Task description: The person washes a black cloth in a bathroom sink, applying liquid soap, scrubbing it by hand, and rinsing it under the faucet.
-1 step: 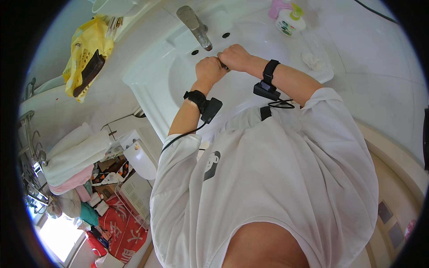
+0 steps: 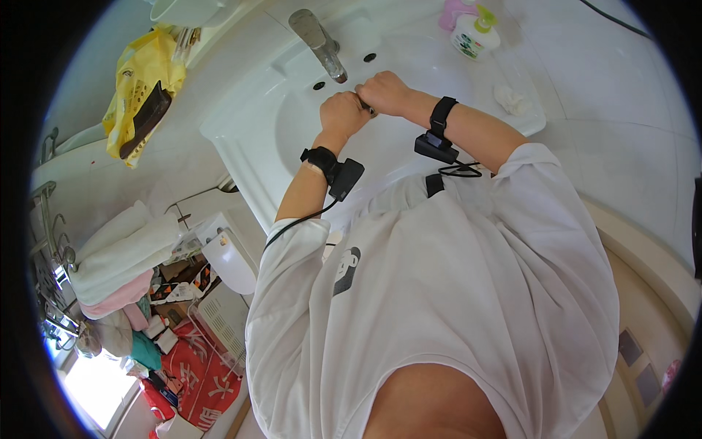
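Observation:
Both hands are together over the basin of a white washbasin (image 2: 256, 143), just below the chrome tap (image 2: 319, 45). My left hand (image 2: 344, 115) is closed, its knuckles upward and its fingers curled out of sight. Touching it on the right, my right hand (image 2: 385, 94) is closed in the same way. A small dark thing (image 2: 367, 108) shows in the gap between the two fists; it is mostly covered, and its kind cannot be made out. Each wrist wears a black strap with a small black box and a cable.
A white pump bottle (image 2: 475, 38) and a pink bottle (image 2: 456, 13) stand on the basin's far right corner. Crumpled white tissue (image 2: 510, 99) lies near its right edge. A yellow bag (image 2: 140, 80) with a dark brown object lies left. White towels (image 2: 131, 245) hang farther left.

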The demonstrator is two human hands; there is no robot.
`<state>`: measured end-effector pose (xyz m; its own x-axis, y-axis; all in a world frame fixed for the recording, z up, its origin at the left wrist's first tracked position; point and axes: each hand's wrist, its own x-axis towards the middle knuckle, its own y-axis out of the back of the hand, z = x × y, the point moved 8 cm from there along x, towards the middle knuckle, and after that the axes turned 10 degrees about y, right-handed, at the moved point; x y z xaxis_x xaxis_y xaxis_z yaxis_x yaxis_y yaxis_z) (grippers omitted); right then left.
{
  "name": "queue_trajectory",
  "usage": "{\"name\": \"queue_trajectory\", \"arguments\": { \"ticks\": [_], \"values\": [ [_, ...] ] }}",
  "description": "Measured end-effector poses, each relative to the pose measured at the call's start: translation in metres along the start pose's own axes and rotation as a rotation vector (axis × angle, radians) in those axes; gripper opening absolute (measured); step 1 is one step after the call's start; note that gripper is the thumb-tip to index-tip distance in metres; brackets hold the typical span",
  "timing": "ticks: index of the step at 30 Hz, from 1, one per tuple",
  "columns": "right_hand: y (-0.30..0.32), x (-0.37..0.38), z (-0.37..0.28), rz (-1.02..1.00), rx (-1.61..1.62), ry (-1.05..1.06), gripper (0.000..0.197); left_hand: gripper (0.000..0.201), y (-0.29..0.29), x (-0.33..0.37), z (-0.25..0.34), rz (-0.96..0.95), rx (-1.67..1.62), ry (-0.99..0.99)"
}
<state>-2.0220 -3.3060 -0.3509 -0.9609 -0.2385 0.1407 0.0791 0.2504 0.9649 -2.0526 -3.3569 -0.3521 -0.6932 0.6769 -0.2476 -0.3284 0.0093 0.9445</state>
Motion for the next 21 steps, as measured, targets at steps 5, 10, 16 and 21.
{"name": "queue_trajectory", "arguments": {
  "ticks": [5,10,16,21],
  "values": [
    [0.007,0.0,0.0,0.011,-0.029,0.031,0.007,0.026,-0.011,0.005,-0.007,-0.08,-0.141,0.097],
    [0.008,-0.004,0.0,0.03,0.017,-0.076,0.012,0.026,-0.033,0.007,-0.016,-0.201,-0.354,0.132],
    [-0.001,-0.018,0.024,0.036,0.226,-0.334,0.033,0.049,-0.017,0.005,-0.033,0.07,-0.674,-0.089],
    [-0.044,-0.043,0.039,0.022,0.813,-0.534,0.042,0.04,-0.037,-0.001,-0.054,-0.322,-1.328,0.284]
  ]
}}
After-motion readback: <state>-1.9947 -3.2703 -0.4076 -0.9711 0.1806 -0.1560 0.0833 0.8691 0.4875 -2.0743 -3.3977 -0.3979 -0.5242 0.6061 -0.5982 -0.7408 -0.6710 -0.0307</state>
